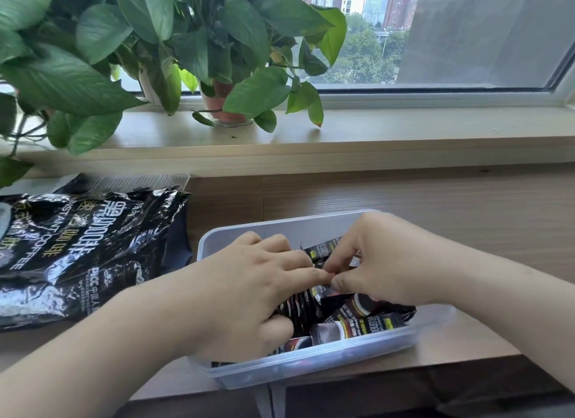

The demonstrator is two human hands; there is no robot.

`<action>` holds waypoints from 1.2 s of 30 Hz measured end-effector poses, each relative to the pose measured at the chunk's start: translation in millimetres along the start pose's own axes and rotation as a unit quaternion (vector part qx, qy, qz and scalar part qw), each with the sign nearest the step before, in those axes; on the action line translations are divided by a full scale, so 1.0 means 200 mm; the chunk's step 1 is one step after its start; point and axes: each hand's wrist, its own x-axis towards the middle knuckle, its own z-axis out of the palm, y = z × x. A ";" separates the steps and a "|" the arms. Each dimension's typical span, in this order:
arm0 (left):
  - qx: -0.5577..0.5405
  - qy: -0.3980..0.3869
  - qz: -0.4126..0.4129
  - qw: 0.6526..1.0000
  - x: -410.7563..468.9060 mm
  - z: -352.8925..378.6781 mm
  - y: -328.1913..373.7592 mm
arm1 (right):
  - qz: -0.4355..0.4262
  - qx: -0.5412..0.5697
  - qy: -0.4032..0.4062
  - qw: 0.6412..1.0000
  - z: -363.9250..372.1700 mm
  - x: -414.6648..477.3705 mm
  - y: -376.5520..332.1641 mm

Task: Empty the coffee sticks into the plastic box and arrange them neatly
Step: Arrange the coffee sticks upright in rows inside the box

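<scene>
Gripping coffee sticks in one plastic box: left hand, right hand.

Both bare forearms enter from the bottom corners and converge mid-frame. Left grip: palm down, fingers curled over coffee sticks, thumb tucked under them. Right grip: knuckles up, fingers curled downward, thumb and index pinching the sticks. Left index fingertip touches right thumb tip.

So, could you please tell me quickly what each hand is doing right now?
Left hand: gripping coffee sticks in the plastic box.
Right hand: pinching coffee sticks too.
</scene>
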 end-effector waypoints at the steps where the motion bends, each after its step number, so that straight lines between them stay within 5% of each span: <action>1: 0.005 -0.001 -0.002 1.000 0.00 0.00 0.00 | -0.014 -0.018 0.019 1.000 -0.02 0.00 0.01; 4: 0.017 -0.004 -0.009 1.000 0.00 0.01 0.00 | -0.101 -0.105 0.084 0.986 -0.05 0.04 0.04; 12: 0.008 0.001 -0.029 1.000 0.00 0.02 0.01 | -0.224 -0.368 0.041 0.902 0.06 0.11 0.13; 22: -0.014 0.016 -0.039 0.999 -0.01 0.02 0.00 | -0.190 -0.261 -0.026 0.946 0.03 0.08 0.18; 28: -0.015 0.006 -0.046 0.999 -0.01 0.01 0.01 | -0.100 -0.128 0.047 0.986 -0.03 0.11 0.13; 36: -0.024 0.012 -0.049 0.998 -0.01 0.01 0.01 | -0.074 -0.223 0.035 0.971 0.03 0.13 0.10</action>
